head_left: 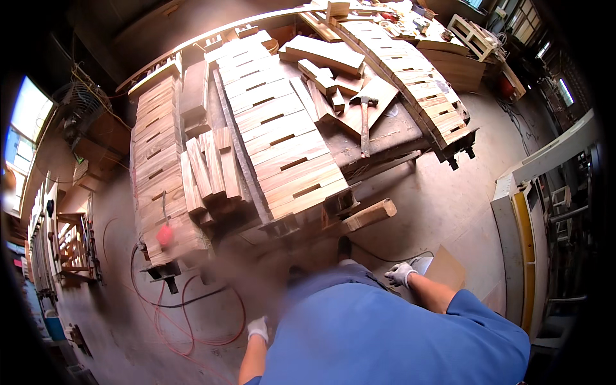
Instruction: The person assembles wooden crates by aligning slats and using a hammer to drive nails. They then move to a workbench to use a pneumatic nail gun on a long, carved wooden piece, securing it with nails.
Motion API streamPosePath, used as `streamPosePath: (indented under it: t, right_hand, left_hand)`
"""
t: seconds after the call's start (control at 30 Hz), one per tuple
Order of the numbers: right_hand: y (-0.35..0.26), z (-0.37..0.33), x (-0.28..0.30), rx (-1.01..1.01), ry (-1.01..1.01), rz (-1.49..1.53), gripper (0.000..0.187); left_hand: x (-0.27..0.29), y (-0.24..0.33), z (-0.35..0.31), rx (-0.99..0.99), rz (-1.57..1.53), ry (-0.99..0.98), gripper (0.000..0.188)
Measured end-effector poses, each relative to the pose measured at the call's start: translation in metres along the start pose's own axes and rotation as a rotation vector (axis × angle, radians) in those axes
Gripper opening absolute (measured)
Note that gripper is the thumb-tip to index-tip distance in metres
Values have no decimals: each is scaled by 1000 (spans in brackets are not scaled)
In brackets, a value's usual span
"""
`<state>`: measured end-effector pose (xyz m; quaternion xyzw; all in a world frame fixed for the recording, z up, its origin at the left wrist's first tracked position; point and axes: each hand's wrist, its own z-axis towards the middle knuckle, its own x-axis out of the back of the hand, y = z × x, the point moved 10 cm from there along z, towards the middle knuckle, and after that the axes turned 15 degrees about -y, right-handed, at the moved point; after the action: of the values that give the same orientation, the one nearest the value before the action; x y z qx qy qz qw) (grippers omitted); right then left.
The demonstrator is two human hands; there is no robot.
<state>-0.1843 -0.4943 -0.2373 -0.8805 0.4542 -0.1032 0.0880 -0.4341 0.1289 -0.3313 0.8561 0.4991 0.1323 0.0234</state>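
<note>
My right hand point(401, 274), in a white glove, hangs low beside my body with its fingers apart and nothing visible in it. Nearest to it are a brown flat board point(447, 268) and a pale grey thing I cannot make out. At my left side hangs my left hand point(258, 328), also gloved; its fingers are too indistinct to read. Red hose point(186, 351) lies looped on the floor near it. Ahead stand long rows of slotted wooden pieces: a left row point(156, 138), a middle row point(266, 119) and a right row point(410, 76). Neither hand touches them.
A claw hammer point(365, 125) rests among loose wooden blocks point(321, 54) between two rows. Several short wooden bars point(215, 163) are stacked between the others. A red-ended tool point(165, 235) lies on the left row. A rounded beam point(372, 215) juts out low. Machinery point(516, 250) stands at right.
</note>
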Motion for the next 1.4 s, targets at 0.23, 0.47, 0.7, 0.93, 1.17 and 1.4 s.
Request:
streamPosePath:
  t: [0.23,0.47,0.7,0.93,1.17,1.4]
  right_hand:
    - [-40,-14,-69,57,-46,-73,34]
    - [-85,-23,-58,124,-60,-145,33]
    - [-127,18,-14,228,-95,-9,31]
    - [-69,24,-1,205,-75,267,22]
    - [20,17,-48,7,-46,411,17]
    - [28,0,-155,46,88,569,26]
  left_hand:
    - [-85,-84,17,-153,533,-152,45]
    - [29,65,-36,-307,-858,146,22]
    - [66,140,-12,-498,-654,227,27]
    - [108,254,-159,-496,-197,393,37]
    - [197,305,-223,-701,-17,485,39]
    - [214,379,-242,-1013,270,301,35]
